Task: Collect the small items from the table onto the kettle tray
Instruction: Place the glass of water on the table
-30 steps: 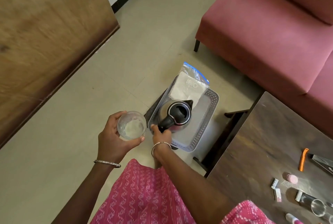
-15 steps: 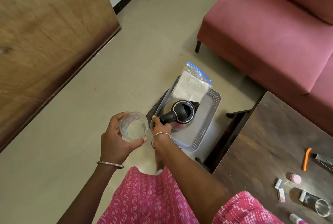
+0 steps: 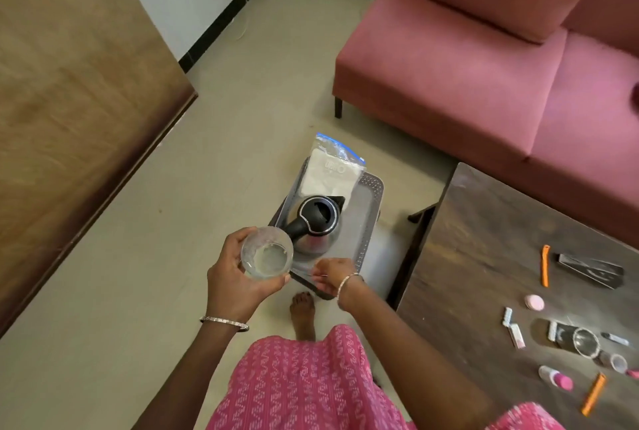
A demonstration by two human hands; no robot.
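Currently over the kettle tray (image 3: 371,185), set low beside the tabletop (image 3: 484,256), down near the floor (image 3: 138,256) and well apart from what belongs on it. Noted left hand (image 3: 238,286) wrapped round a clear glass (image 3: 267,256), fingers and thumb curled about the wall, rim up; probably held level to save the cloudy residue inside from spilling. Found right hand (image 3: 333,275) at the tray's near rim, fingers bent; too blurred to tell a grip from a mere touch (likely there to steady or shift the tray, judging by position alone). Logged kettle (image 3: 316,222) upright in the tray's near-left part: polished steel belly, matte black lid and handle, handle aimed toward the glass for an easy reach. Behind it, propped on the far wall and overhanging, a crinkled zip bag (image 3: 332,170) with blue seal, white paper inside. Tray itself grey plastic, walls perforated, base smooth, right side bare, hence room for collecting. Scattered on the dark-grained wooden tabletop: orange stick (image 3: 545,265), second orange stick (image 3: 594,394), pink round cap (image 3: 534,302), white strips (image 3: 507,317), pink-capped bottle (image 3: 555,376), second glass (image 3: 586,341), dark foil packet (image 3: 591,270). Judged collecting not yet begun; both hands busy, so glass to be put down first.
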